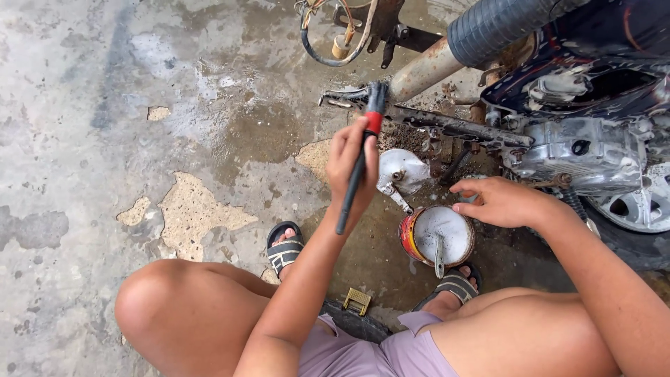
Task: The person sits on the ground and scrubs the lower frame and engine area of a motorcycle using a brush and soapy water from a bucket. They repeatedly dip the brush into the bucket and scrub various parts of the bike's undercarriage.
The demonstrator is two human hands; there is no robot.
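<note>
My left hand [351,167] grips a black-handled brush [363,157] with a red band, bristles up near the dirty underside of a motorcycle [572,105]. My right hand [497,202] hovers with loosely curled fingers just above the rim of a small red can [412,241] holding whitish liquid; it holds nothing. A metal tool [439,255] leans inside the can. A round silver engine cover [403,169] lies on the ground between the hands.
A rusty exhaust pipe [426,70] and footrest bar [453,127] cross above the hands. A wheel [638,206] is at right. My sandalled feet [284,250] rest on wet, patchy concrete [139,139]. A small brass part [356,301] lies by my legs.
</note>
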